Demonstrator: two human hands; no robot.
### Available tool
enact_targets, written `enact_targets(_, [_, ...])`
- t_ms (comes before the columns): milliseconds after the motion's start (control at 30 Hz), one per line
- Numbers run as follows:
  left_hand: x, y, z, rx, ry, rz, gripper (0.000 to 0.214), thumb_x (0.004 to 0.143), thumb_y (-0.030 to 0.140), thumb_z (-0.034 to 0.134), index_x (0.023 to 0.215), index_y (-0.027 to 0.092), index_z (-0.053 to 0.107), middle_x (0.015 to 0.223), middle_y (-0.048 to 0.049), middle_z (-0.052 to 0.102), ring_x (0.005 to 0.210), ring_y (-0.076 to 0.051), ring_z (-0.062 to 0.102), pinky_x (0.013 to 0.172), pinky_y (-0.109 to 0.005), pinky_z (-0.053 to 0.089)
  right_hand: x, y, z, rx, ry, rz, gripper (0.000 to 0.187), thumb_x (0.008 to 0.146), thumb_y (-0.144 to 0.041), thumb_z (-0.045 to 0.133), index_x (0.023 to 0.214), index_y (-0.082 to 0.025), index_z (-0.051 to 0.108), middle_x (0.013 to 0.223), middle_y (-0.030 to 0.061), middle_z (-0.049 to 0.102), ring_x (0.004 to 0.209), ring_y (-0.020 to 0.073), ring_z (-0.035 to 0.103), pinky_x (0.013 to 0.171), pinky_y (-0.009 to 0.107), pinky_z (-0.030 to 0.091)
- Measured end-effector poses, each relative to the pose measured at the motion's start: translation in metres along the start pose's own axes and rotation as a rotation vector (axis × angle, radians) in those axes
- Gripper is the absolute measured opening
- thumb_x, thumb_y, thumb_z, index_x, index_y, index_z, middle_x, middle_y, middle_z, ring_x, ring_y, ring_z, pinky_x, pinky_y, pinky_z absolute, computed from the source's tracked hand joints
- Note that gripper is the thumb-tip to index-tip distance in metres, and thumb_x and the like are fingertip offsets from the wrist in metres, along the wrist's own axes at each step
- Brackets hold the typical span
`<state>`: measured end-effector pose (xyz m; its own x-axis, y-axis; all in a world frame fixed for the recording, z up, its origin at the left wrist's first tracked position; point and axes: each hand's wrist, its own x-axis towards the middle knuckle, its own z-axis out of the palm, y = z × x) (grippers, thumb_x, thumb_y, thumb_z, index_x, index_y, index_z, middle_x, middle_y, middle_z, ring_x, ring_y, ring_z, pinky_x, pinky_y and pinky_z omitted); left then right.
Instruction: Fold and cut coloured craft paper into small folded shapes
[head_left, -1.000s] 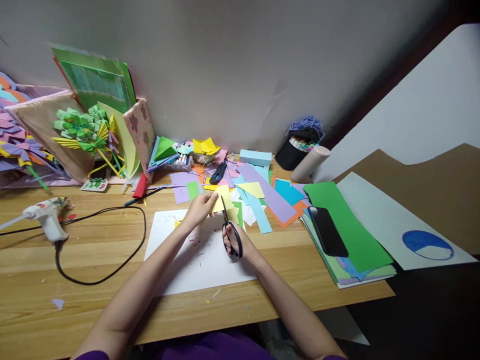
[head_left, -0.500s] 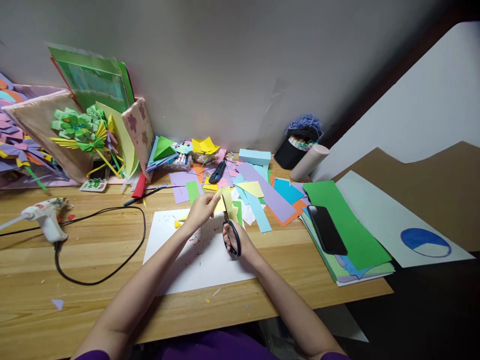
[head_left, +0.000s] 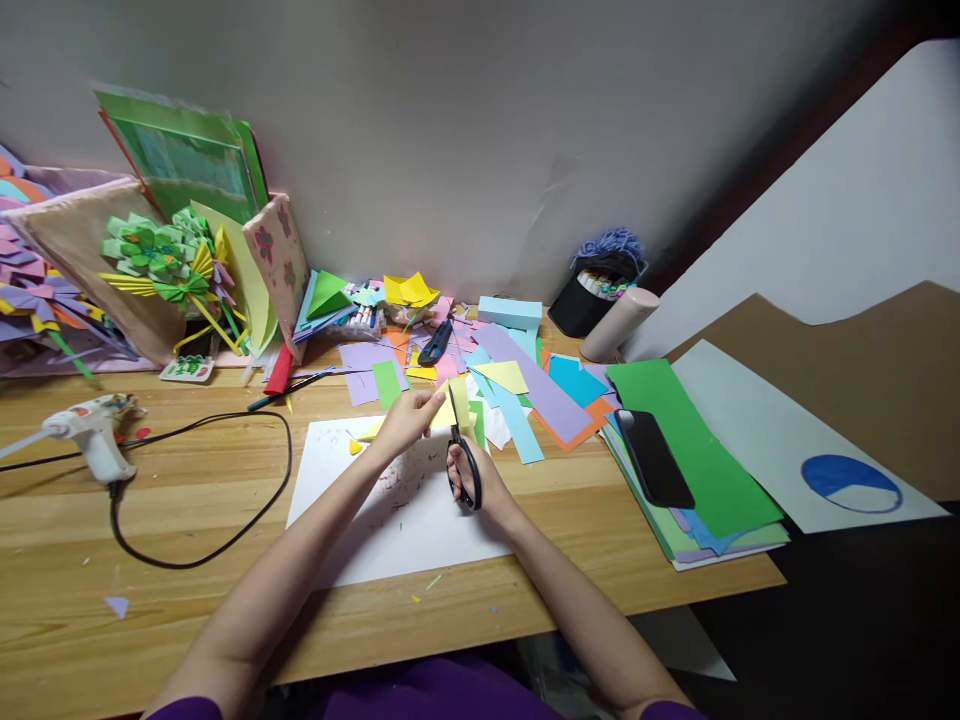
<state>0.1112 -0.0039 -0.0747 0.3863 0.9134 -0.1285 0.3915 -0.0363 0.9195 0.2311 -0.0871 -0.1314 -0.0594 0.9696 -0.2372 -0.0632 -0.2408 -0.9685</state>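
Between thumb and fingers, my left hand (head_left: 409, 420) pinches a piece of pale yellow paper (head_left: 444, 412). My right hand (head_left: 480, 478) is closed through the handles of dark scissors (head_left: 470, 470), whose blades point away from me and lie across the yellow paper. Both hands are above a white sheet (head_left: 352, 545) marked with reddish specks. A small yellow scrap (head_left: 355, 447) rests on that sheet, left of my left hand. Part of the yellow paper is hidden by my fingers and the blades.
Coloured paper strips (head_left: 536, 375) and a utility knife (head_left: 436, 343) lie beyond my hands. On the left is a glue gun (head_left: 94, 435) with its looping cable (head_left: 289, 470). A black phone (head_left: 652, 460) sits on stacked paper at right, near a pen holder (head_left: 579, 305).
The scissors and my right hand have shifted slightly to the right, and the yellow paper and my left hand moved a little the same way. Both grips stay the same.
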Motion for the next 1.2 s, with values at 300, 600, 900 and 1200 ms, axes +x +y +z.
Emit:
enact_targets(300, [0.002,-0.005,0.005,-0.095,-0.078,0.012,0.043,0.075,0.054,0.044,0.053,0.017,0.037,0.043,0.0077,0.031,0.034,-0.005,0.036,0.036,-0.017,0.027,-0.002,-0.005,0.001,0.026,-0.001,-0.01,0.055,0.064,-0.074,0.043,0.072,-0.019,0.042,0.044,-0.0087,0.039,0.032,0.0066,0.041,0.031,0.018,0.038])
enact_targets(600, [0.001,-0.003,0.005,-0.123,-0.087,0.021,0.043,0.075,0.053,0.044,0.053,0.017,0.039,0.042,0.008,0.032,0.033,-0.004,0.036,0.036,-0.017,0.026,0.001,0.004,0.0,-0.029,0.008,-0.095,0.053,0.068,-0.071,0.04,0.077,-0.019,0.043,0.046,-0.0091,0.037,0.031,0.0064,0.04,0.028,0.017,0.037])
enact_targets(900, [-0.003,0.002,0.004,-0.106,-0.14,0.005,0.042,0.076,0.052,0.044,0.055,0.016,0.041,0.042,0.0073,0.035,0.033,-0.005,0.037,0.035,-0.016,0.026,-0.003,0.0,-0.001,-0.042,0.023,-0.138,0.049,0.071,-0.067,0.042,0.076,-0.019,0.045,0.044,-0.0084,0.039,0.033,0.0064,0.042,0.032,0.016,0.039])
enact_targets(1200, [-0.001,0.002,-0.014,0.032,-0.148,-0.035,0.044,0.074,0.057,0.042,0.054,0.019,0.037,0.041,0.0065,0.034,0.035,-0.008,0.039,0.038,-0.019,0.025,-0.001,-0.003,0.002,0.061,0.05,-0.027,0.061,0.058,-0.079,0.042,0.069,-0.019,0.041,0.038,-0.0095,0.038,0.026,0.0068,0.038,0.026,0.018,0.036])
